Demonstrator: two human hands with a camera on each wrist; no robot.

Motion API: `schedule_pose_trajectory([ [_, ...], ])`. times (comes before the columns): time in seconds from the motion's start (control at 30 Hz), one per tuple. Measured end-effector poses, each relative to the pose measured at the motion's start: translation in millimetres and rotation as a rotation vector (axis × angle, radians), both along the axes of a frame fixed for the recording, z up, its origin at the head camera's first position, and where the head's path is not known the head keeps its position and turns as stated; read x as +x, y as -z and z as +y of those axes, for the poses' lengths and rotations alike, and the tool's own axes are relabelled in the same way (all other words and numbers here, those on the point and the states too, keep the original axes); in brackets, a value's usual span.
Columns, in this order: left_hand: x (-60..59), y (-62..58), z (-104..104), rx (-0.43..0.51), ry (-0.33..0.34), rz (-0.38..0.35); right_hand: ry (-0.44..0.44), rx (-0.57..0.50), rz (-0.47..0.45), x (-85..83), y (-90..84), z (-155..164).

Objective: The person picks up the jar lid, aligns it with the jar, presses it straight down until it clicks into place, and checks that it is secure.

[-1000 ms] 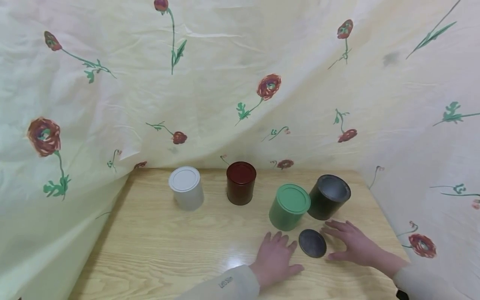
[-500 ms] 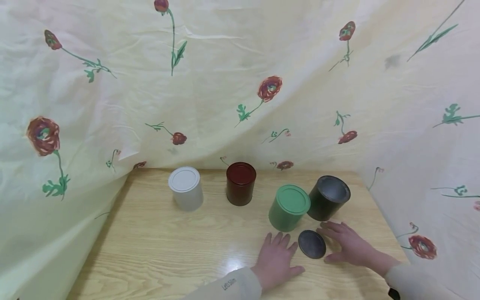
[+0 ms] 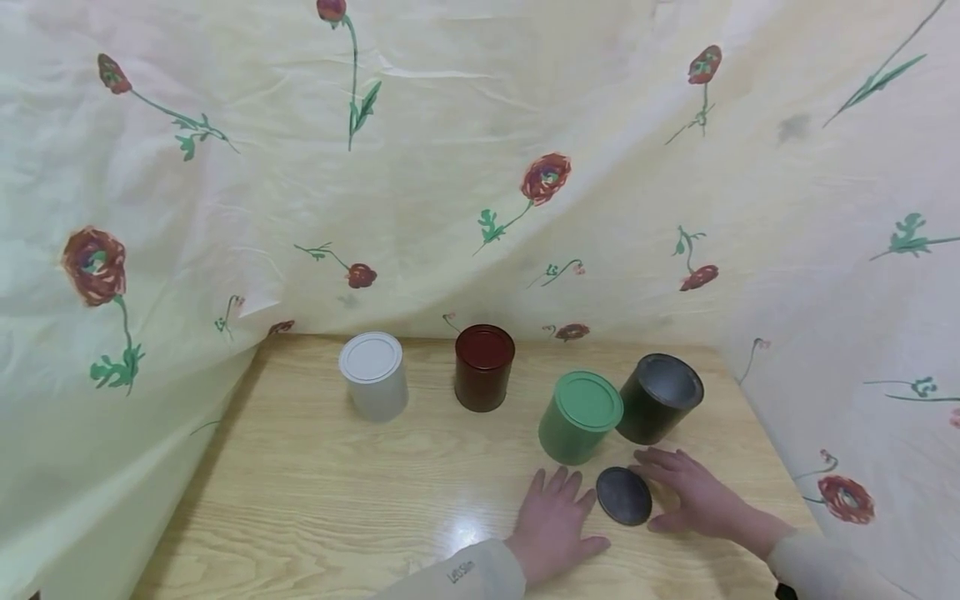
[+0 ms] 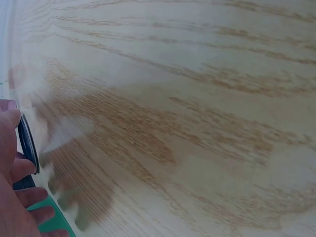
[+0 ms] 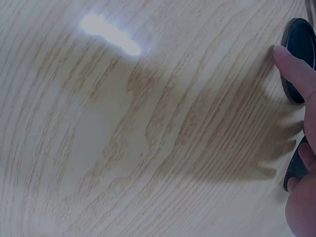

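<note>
A small black round lid [image 3: 624,496] lies on the wooden table between my two hands. My right hand [image 3: 693,498] is at its right side, fingers spread. The thumb touches the lid's edge [image 5: 292,59] in the right wrist view, and the index fingertip is at its far edge. My left hand [image 3: 553,525] lies left of the lid, fingers extended and apart, holding nothing. Just beyond the hands stand a lidded green canister [image 3: 576,437] and a black canister [image 3: 645,412] with its top uncovered. Both wrist views show mostly tabletop, with the hands cut off at the edge.
A white lidded canister [image 3: 377,387] and a dark red lidded canister [image 3: 482,375] stand along the back of the table [image 3: 300,492]. Flower-printed cloth [image 3: 420,192] hangs behind the table and down both sides.
My right hand has moved left, closing the gap to the black lid. The lid has shifted slightly toward me. The left hand stays almost still; the canisters stay in place.
</note>
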State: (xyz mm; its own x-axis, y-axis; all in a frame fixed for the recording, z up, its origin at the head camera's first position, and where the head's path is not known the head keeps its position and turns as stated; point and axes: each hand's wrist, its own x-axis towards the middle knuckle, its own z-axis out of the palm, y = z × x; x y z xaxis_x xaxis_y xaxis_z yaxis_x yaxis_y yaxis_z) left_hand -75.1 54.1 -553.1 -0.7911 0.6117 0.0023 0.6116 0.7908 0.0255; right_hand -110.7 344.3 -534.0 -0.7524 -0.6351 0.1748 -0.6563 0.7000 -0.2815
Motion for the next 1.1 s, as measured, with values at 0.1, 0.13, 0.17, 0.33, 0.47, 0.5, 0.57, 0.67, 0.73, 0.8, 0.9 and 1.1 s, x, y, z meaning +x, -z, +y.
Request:
schedule_pose_trajectory([
  [0.1,0.7,-0.1,0,-0.005,0.009,0.011,-0.008,0.011,0.011,0.2,1.6,4],
  [0.13,0.8,0.5,0,-0.005,0.011,0.016,-0.010,0.016,0.021,0.0,2.2,6],
  [0.17,0.9,0.8,0,-0.003,0.012,0.023,-0.012,0.020,0.033,-0.2,3.2,8],
  [0.33,0.3,0.3,0,-0.004,0.006,0.010,-0.002,0.046,0.109,-0.7,11.2,18],
  [0.47,0.1,0.0,1,0.000,0.010,-0.007,-0.046,0.066,0.158,-1.2,13.5,22],
  [0.5,0.2,0.5,2,0.002,0.012,-0.008,-0.061,0.071,0.170,-1.3,13.1,22],
  [0.57,0.3,1.9,2,0.009,0.014,-0.012,-0.083,0.076,0.179,-1.6,11.8,21],
  [0.67,0.0,5.7,3,0.012,0.013,-0.005,-0.085,0.079,0.182,-2.0,13.0,21],
  [0.73,-0.3,7.9,3,0.012,0.010,-0.002,-0.080,0.078,0.186,-2.0,14.9,21],
  [0.8,-0.6,8.6,4,0.006,0.008,-0.001,-0.073,0.074,0.189,-1.6,17.1,21],
  [0.9,-0.3,7.4,3,-0.004,0.005,-0.003,-0.070,0.066,0.194,-0.6,18.6,20],
  [1.1,0.3,3.3,4,-0.031,-0.011,-0.008,-0.080,0.037,0.197,-1.1,22.3,19],
])
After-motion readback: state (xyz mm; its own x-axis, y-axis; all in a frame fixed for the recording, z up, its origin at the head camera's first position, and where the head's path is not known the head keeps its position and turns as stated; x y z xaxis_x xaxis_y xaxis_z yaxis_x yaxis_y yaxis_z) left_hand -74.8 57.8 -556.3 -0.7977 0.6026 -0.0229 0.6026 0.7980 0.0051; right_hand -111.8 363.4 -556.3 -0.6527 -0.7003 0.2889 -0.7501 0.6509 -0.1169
